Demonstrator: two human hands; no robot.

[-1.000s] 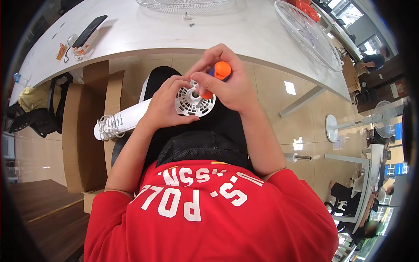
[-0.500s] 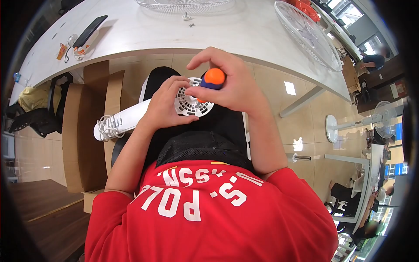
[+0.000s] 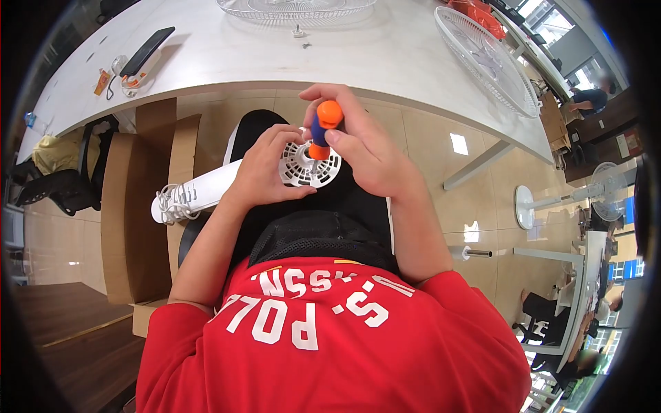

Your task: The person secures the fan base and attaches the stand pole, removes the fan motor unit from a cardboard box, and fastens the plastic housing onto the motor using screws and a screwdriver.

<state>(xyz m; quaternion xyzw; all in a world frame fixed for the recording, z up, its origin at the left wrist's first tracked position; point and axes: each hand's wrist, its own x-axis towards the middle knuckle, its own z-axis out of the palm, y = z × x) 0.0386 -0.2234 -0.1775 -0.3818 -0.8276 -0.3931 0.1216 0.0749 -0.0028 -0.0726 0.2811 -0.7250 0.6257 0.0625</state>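
My left hand (image 3: 264,167) is wrapped around the rim of a round white slotted fan housing (image 3: 327,172) above my lap. In my right hand (image 3: 365,148) is a screwdriver (image 3: 319,134) with an orange and blue handle. It stands slightly tilted over the housing, and its shaft reaches down to the slotted face near the middle. The exact contact at its tip is too small to make out. To the left extends a long white tubular body (image 3: 206,191) with a white cord (image 3: 175,203) bundled at its end; where it meets the housing is hidden by my hand.
Ahead is a white table (image 3: 241,62) bearing fan grilles (image 3: 482,58), a small white part (image 3: 297,32) and a dark phone-like object (image 3: 148,51). An open cardboard box (image 3: 127,213) stands at left. A white fan (image 3: 525,206) and other people are at right.
The screwdriver has tilted, showing its handle's side and shaft. My right hand has shifted and regripped around it. My left hand keeps its hold on the housing.
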